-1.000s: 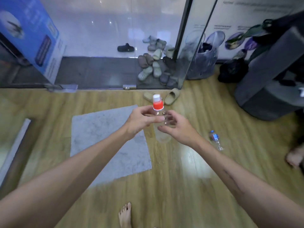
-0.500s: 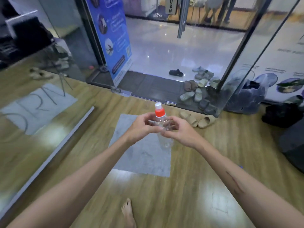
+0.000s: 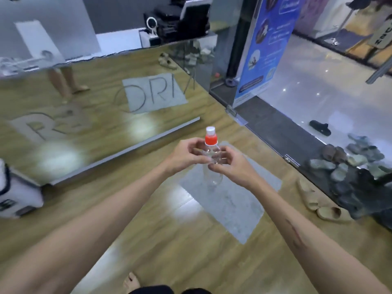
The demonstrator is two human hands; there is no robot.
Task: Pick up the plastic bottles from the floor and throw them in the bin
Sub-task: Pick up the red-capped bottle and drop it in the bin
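**One bottle in hand, no bin in sight**

The wooden floor (image 3: 174, 240) fills most of the view; a big mirror (image 3: 89, 98) leans along the left side and shows the floor again; on the right a glass door (image 3: 331, 85) opens onto shiny tiles, with a blue poster (image 3: 265, 47) beside it; a gray mat (image 3: 233, 200) lies on the floor under the hands; a pile of sandals (image 3: 347, 164) sits by the door on the right; a white box (image 3: 17, 194) stands at the far left, and it is too blurry to tell what it is.

Two bare arms reach out in front; the left hand (image 3: 184, 157) and the right hand (image 3: 231, 164) meet in the middle; between them is the bottle (image 3: 212, 166), clear plastic, standing straight up in the air above the mat; its red cap (image 3: 211, 140) pokes up above the fingers; both hands curl round the bottle's upper part and pinch it from each side.

So this bottle is off the floor, and that part looks done; it is not in a bin yet; no bin shows clearly here, so I think the person has to find it and drop the bottle in; no other bottle shows on the floor in this view.
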